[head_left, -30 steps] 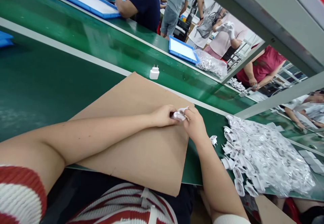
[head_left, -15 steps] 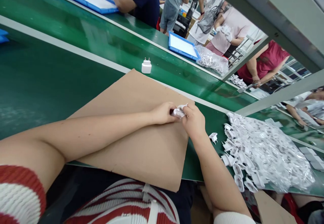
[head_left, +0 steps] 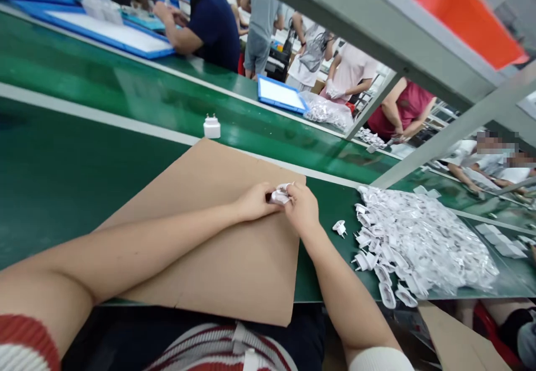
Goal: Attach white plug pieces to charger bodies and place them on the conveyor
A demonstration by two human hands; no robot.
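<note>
Both of my hands meet over the right part of a brown cardboard sheet (head_left: pixel 201 248). Between them is a white plastic charger housing (head_left: pixel 280 195), partly covered by the fingers. My left hand (head_left: pixel 256 200) is closed on its left side. From the right, my right hand (head_left: pixel 302 208) grips the same piece, with thumb and fingers pressed to it. A finished-looking white plug charger (head_left: pixel 212 127) stands with its pins up beyond the sheet's far corner. One loose white plug part (head_left: pixel 340 228) lies on the green bench just right of my right hand.
A clear bag of white plug housings (head_left: pixel 431 242) spills parts at the right. White blocks (head_left: pixel 500 241) lie beyond it. A grey metal frame (head_left: pixel 444 131) slants overhead, carrying an orange bin (head_left: pixel 464 19). Across the green belt (head_left: pixel 138 100), people work near blue-rimmed trays (head_left: pixel 282 94).
My view has shifted, so the bench scene sits further left and the orange bin has come into sight. Both hands still hold the white housing together over the cardboard.
</note>
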